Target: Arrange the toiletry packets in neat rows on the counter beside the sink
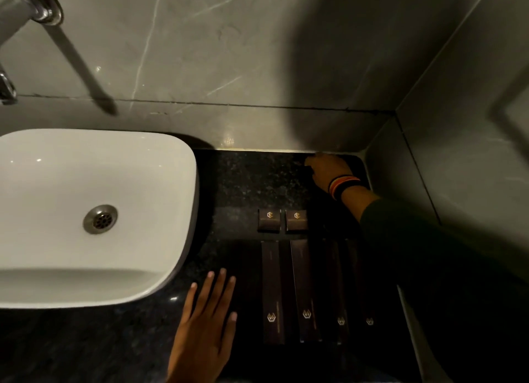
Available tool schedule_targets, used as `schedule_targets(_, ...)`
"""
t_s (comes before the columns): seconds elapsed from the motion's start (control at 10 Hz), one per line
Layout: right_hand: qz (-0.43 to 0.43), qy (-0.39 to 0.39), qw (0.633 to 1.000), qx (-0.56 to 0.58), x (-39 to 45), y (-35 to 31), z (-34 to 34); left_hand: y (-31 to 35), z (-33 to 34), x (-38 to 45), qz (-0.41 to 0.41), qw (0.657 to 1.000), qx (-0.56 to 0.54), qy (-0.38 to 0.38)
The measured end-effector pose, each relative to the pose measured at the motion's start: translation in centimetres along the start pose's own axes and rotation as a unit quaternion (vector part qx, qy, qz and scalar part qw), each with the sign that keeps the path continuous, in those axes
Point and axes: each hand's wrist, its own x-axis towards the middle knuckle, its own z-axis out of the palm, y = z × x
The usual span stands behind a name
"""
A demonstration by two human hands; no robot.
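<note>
White sink sits on the dark counter; just right of the sink, two small square packets lie side by side; nearer than these, four long packets lie parallel in a row; left hand rests flat, fingers spread, empty, between sink and long packets; right hand, wristband on, reaches the counter's far corner right of the sink; its grasp cannot be determined.
</note>
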Motion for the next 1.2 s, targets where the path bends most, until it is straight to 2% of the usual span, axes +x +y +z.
schedule_targets(0.1,0.071,0.030,0.990,0.122,-2.4,1.2,-0.3,0.0,-0.1,-0.2,-0.003,1.000,-0.015,-0.010)
schedule_targets(0.2,0.145,0.091,0.962,0.213,-5.5,2.6,-0.4,0.3,-0.4,-0.2,-0.011,1.000,-0.020,-0.019)
schedule_targets(0.3,0.183,0.103,0.952,0.224,-9.2,3.9,0.0,0.7,-0.8,-0.2,-0.019,0.999,-0.028,-0.027)
schedule_targets(0.5,0.192,0.099,0.952,0.217,-15.3,4.8,1.0,0.8,-1.0,-0.2,-0.018,0.998,-0.047,-0.023)
schedule_targets(0.8,0.171,0.010,0.960,0.220,-16.2,4.8,1.9,0.9,-1.2,-0.2,-0.013,0.998,-0.055,-0.010)
schedule_targets(1.0,0.164,-0.006,0.964,0.210,-16.4,4.5,2.8,0.8,-1.1,-0.3,-0.005,0.999,-0.046,0.001)
schedule_targets(1.1,0.171,-0.005,0.960,0.221,-16.3,4.6,2.6,0.8,-1.0,-0.2,0.002,0.999,-0.043,0.014)
schedule_targets(1.2,0.188,0.059,0.947,0.254,-18.6,3.8,1.6,0.7,-1.1,0.0,0.002,0.999,-0.042,0.017)
